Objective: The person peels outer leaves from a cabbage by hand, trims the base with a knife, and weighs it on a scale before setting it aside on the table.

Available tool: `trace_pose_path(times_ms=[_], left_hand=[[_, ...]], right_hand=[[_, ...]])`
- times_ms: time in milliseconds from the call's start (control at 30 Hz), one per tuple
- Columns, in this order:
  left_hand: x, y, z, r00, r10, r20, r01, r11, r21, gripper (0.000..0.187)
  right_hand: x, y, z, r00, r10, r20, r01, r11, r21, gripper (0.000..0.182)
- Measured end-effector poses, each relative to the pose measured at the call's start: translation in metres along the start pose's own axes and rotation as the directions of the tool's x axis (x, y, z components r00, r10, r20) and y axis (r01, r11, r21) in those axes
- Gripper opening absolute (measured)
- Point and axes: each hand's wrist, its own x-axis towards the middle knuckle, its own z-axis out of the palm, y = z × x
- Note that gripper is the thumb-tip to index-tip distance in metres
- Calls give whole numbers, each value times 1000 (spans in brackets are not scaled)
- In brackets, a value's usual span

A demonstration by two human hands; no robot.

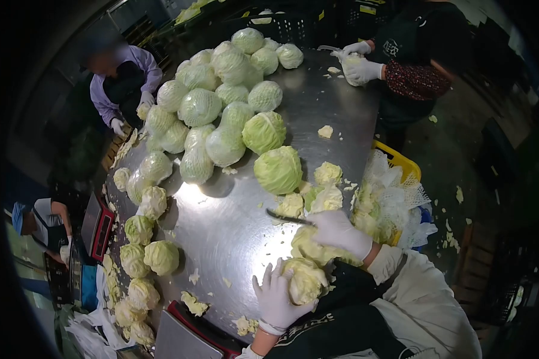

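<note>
My left hand (278, 300), in a white glove, cups the left side of a pale trimmed cabbage (306, 281) close to my apron, its fingers partly spread. My gloved right hand (343, 234) is closed around the handle of a knife (285, 218), whose dark blade points left over the table. Beneath the right hand lie loose cabbage leaves (308, 244). Beyond the knife sit two green cabbages (278, 170) and several leaf scraps (327, 197).
Net-wrapped cabbages (199, 107) are piled on the metal table (221, 215). Bare cabbages (161, 257) line its left side. A red-edged scale (182, 335) stands at the near edge. A yellow crate (395, 154) with netting is at right. Three co-workers stand around.
</note>
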Motion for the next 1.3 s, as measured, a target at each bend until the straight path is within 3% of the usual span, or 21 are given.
trace_pose_path(times_ms=[33,167,233,300,367,400,467,500,533,600,667,700,767,833,900,1000,1133,1167,1200,1233,1300], left_hand=[[-4,-3,-4,1000,-14,4,14,999,31,93],[-33,-28,-11,994,-105,-16,104,994,-28,96],[-30,-26,-12,980,-194,-35,190,976,-103,99],[-26,-21,-5,973,-218,-76,206,969,-137,95],[-23,-19,4,968,-248,-47,246,968,-50,87],[-18,-18,8,983,-114,-146,123,991,51,80],[-16,-18,9,983,-107,-149,111,994,20,81],[-16,-18,10,982,-104,-155,103,995,-11,82],[-17,-8,-2,976,-212,-57,214,976,35,85],[-23,-14,1,967,-228,-114,229,973,-5,87],[-28,-26,3,950,-260,-172,243,963,-114,91],[-29,-33,3,949,-261,-175,244,963,-114,91],[-30,-38,1,947,-297,-121,257,929,-267,92],[-28,-28,-2,949,-298,-102,264,929,-259,91],[-26,-22,-1,974,-194,-113,179,975,-134,90],[-33,-25,6,973,-184,-138,166,977,-133,92],[-30,-22,5,969,-221,-114,207,970,-126,100],[-31,-25,4,969,-219,-118,204,970,-131,100],[-36,-32,3,957,-279,-74,251,931,-266,107],[-44,-39,2,942,-335,-18,301,870,-390,113],[-62,-47,-1,918,-394,43,374,823,-428,114]], right_hand=[[0,14,0,992,97,-80,-104,990,-99,39],[-30,20,-7,973,32,-228,-43,998,-40,48],[-50,-31,-31,955,-43,-293,115,965,234,57],[-60,-71,-34,994,-106,15,100,969,225,70],[-67,-95,-23,944,-311,111,294,944,149,67],[-69,-98,-17,945,-308,110,291,945,148,67],[-63,-96,-6,913,-385,137,340,901,270,53],[-58,-85,1,935,-337,108,266,871,414,41],[-55,-71,7,955,-282,90,189,814,550,31],[-47,-45,-2,995,65,-77,7,718,696,27],[-33,-5,-20,972,237,-9,-226,939,260,42],[-37,-5,-15,972,234,-9,-223,940,258,42],[-58,-23,-12,980,-57,-192,101,968,229,57],[-56,-50,-1,980,-164,-114,190,941,281,67],[-49,-60,24,927,-338,161,272,905,328,67],[-41,-57,13,905,-393,164,289,850,441,52],[-42,-54,27,951,-290,105,257,933,251,34],[-38,-35,32,989,-149,18,141,961,238,27],[-35,-16,36,998,-9,-69,25,971,237,21],[-38,1,44,991,1,-130,26,978,205,18],[-48,30,47,962,-20,-273,50,993,104,15]])
